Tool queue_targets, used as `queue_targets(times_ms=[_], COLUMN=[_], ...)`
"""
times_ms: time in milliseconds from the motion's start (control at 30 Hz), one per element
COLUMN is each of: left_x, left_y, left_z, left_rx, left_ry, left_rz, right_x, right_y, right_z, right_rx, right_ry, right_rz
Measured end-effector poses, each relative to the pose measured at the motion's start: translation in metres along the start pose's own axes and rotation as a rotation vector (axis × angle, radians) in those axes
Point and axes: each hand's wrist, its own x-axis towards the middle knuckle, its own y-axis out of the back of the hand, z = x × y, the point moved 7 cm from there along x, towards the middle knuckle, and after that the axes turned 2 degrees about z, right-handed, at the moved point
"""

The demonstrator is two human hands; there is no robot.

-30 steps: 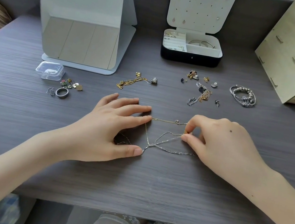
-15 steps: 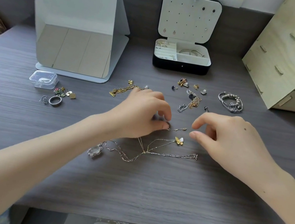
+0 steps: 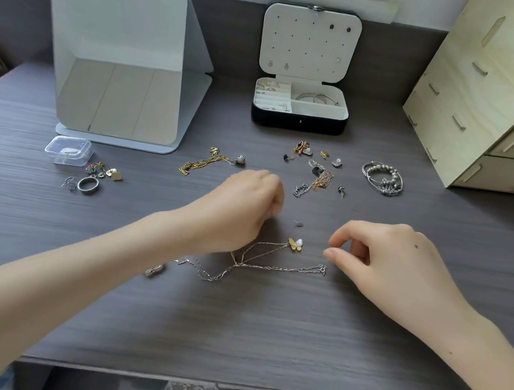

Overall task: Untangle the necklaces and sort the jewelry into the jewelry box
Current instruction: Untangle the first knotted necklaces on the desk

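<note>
Two thin tangled necklaces (image 3: pixel 247 263) lie mid-table: a gold chain with a gold and white butterfly pendant (image 3: pixel 295 244) and a silver chain (image 3: pixel 290 270) that runs left to a silver pendant (image 3: pixel 154 269). My left hand (image 3: pixel 239 209) hovers just behind the knot with curled fingers and seems to pinch the gold chain; its fingertips are hidden. My right hand (image 3: pixel 387 261) hangs to the right of the butterfly, thumb and forefinger slightly apart, with nothing in them. The open black jewelry box (image 3: pixel 298 124) stands at the back, with earrings on its lid and bangles inside.
Loose pieces lie between me and the box: a gold chain heap (image 3: pixel 202 165), earrings and chains (image 3: pixel 315 174), beaded bracelets (image 3: pixel 382 179). At the left are a clear plastic box (image 3: pixel 69 149), a ring (image 3: pixel 88 184) and a standing mirror (image 3: pixel 120 46). Wooden drawers (image 3: pixel 502 100) stand at the right.
My left hand left the table, curled and moved back to the gold chain. My right hand let go of the chains and drew to the right. The butterfly pendant came into view.
</note>
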Motion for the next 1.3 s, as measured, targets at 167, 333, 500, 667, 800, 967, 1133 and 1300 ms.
queue_targets(times_ms=[167,333,500,667,800,967,1133,1300], left_x=[-0.025,-0.059,-0.093,-0.104,-0.092,-0.057,-0.033,-0.04], left_y=[0.042,0.054,0.042,0.043,0.061,0.105,0.144,0.135], left_z=[0.003,0.025,0.032,0.034,0.038,0.023,-0.015,-0.048], left_rx=[-0.592,-0.972,-1.0,-1.009,-1.057,-1.126,-1.306,-1.509], left_ry=[0.191,0.155,0.102,0.1,0.051,0.125,0.29,0.459], left_rz=[0.155,0.032,-0.134,-0.145,-0.066,0.217,0.51,0.606], right_x=[-0.006,-0.009,-0.011,-0.02,-0.027,-0.008,0.009,0.014], right_y=[0.002,-0.002,-0.009,-0.025,-0.034,-0.021,0.0,0.009], right_z=[0.002,0.001,-0.01,-0.058,-0.09,-0.09,-0.07,-0.054], right_rx=[0.016,0.037,0.122,0.414,0.685,0.995,1.209,1.345], right_ry=[-0.02,-0.027,0.07,0.36,0.452,0.269,0.145,0.031], right_rz=[0.015,0.006,0.044,-0.13,-0.287,-0.277,-0.312,-0.373])
